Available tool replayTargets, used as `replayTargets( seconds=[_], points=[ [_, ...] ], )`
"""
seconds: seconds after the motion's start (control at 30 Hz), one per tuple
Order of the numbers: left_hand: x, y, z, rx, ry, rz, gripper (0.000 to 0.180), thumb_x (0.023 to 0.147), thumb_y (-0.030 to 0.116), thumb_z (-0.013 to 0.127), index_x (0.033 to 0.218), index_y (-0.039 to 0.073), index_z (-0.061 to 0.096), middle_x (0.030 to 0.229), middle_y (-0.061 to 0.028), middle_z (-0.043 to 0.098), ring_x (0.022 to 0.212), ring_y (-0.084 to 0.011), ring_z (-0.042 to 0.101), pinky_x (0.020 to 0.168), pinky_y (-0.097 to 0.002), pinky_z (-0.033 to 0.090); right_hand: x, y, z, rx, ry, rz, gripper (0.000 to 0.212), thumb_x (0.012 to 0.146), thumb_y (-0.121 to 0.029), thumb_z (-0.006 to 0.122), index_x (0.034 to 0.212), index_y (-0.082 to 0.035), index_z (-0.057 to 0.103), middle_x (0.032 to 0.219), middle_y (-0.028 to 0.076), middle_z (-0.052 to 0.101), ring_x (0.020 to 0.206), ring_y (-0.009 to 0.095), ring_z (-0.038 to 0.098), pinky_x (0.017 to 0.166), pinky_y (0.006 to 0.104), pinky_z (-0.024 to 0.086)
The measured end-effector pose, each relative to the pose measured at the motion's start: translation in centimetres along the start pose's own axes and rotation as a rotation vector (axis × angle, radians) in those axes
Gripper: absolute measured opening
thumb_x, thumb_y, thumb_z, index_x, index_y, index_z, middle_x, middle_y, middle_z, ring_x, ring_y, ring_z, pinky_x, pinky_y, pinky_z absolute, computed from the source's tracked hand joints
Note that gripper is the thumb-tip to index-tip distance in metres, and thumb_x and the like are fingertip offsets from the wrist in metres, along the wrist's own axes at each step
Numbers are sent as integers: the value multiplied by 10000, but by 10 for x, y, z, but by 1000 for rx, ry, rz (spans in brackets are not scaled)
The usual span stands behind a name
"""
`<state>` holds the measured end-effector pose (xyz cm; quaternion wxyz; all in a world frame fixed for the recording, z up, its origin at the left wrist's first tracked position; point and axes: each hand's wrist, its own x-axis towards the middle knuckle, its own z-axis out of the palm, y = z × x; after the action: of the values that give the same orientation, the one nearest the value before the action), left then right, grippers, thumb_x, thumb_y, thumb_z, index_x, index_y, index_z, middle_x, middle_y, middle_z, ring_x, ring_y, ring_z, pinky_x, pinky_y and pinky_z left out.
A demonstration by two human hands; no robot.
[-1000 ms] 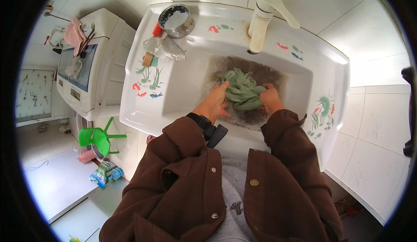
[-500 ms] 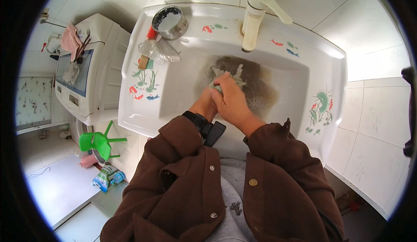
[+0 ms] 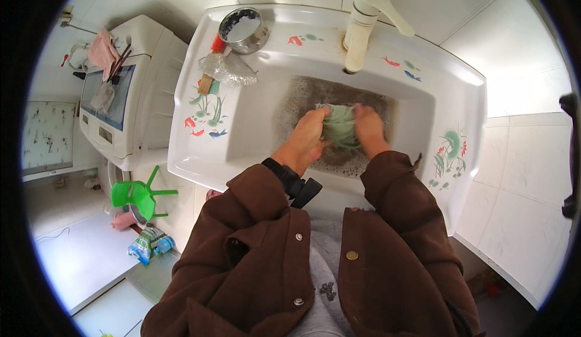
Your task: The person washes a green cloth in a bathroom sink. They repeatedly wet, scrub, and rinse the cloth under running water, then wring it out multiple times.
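Nearby, beyond green cloth (image 3: 340,126): faucet (image 3: 359,37), metal bowl (image 3: 256,40).

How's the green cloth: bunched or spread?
Bunched: the green cloth is gathered into a compact bundle between the left hand and right hand. Cannot tell whether its underside touches the murky water.

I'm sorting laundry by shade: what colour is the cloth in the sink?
The cloth is pale green, best seen in the head view.
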<state>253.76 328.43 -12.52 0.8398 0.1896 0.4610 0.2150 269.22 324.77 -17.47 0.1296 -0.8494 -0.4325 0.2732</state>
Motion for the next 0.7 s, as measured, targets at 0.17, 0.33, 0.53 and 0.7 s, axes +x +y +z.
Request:
replayTargets(
  seconds=[0.17,0.33,0.53,0.7],
  points=[
    [2,5,-11,83,300,-268,633,912,399,450,1418,109,205,1484,-126,99,1352,-358,107,1030,-615,166,-7,39,4,-14,-78,33,366,885,-227,493,1179,-9,504,1064,202,599,886,365,597,802,445,460],
    [2,3,-14,48,352,-260,676,898,492,452,1424,147,205,1492,-129,94,1357,-368,109,1007,-652,168,-12,20,-4,874,-207,302,347,836,-119,503,1171,-38,547,1039,178,608,810,326,598,762,394,468],
    [8,12,-25,-402,-360,-253,469,914,491,431,1201,126,496,1156,-116,529,1104,-271,491,948,-468,392,-63,-63,-14,640,-148,-738,169,806,-97,508,930,-4,577,931,183,577,835,365,558,767,410,458],
    [-3,2,-19,-130,-129,63,281,936,353,451,989,99,561,886,-61,588,834,-210,590,732,-387,503,-83,-92,-24,552,173,-722,186,846,-165,509,954,-18,543,915,179,560,895,371,532,782,417,443]
  ],
)
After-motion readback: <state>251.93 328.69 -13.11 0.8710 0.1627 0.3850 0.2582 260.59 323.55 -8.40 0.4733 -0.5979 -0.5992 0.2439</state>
